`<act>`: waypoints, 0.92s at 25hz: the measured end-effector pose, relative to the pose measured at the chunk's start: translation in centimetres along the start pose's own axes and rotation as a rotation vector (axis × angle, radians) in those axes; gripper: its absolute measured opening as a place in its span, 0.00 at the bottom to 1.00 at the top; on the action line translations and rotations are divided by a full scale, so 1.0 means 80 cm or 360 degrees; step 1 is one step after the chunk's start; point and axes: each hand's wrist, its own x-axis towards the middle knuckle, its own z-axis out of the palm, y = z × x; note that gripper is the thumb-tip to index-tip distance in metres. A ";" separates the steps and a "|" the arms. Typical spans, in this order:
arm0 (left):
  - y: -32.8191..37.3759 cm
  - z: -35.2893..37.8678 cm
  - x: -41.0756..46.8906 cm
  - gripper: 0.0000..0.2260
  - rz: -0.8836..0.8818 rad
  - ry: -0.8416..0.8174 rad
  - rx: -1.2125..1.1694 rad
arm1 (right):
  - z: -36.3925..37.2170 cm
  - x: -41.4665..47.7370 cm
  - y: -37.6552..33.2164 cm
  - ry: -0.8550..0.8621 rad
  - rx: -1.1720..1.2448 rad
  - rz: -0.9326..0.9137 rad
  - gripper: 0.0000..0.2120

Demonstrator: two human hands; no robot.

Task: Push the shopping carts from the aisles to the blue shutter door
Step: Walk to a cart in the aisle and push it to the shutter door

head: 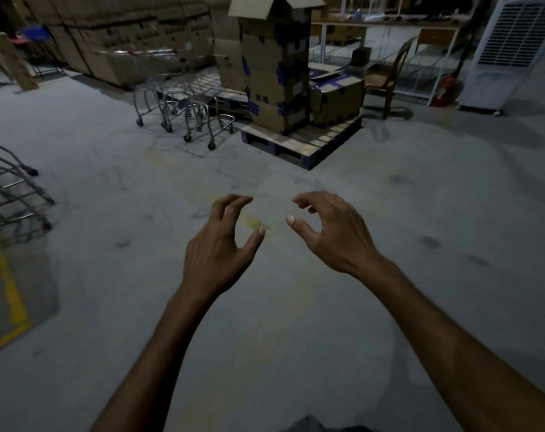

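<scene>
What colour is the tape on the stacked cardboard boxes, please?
Blue, in patches on the stacked cardboard boxes on the pallet; the head view shows it.

Two empty hands (221, 244), one pallet (305, 141), one chair (389, 73) (carts uncountable).

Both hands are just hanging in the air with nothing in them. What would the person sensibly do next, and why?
Probably walk forward and left toward the nested carts and reach for a handle. The left hand and right hand are open, curled and empty over bare floor, touching nothing, and those carts stand well ahead, beside the pallet of boxes. Another cart sits at the left edge, also unheld.
</scene>
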 end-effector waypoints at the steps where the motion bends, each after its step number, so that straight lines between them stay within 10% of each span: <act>1: -0.017 -0.005 0.009 0.25 -0.0006 0.0004 0.0011 | 0.013 0.017 -0.007 -0.0002 0.0003 -0.0010 0.19; 23: -0.386 0.016 0.276 0.32 -0.0410 0.0235 0.0961 | 0.341 0.456 -0.029 -0.0279 -0.0287 -0.0749 0.33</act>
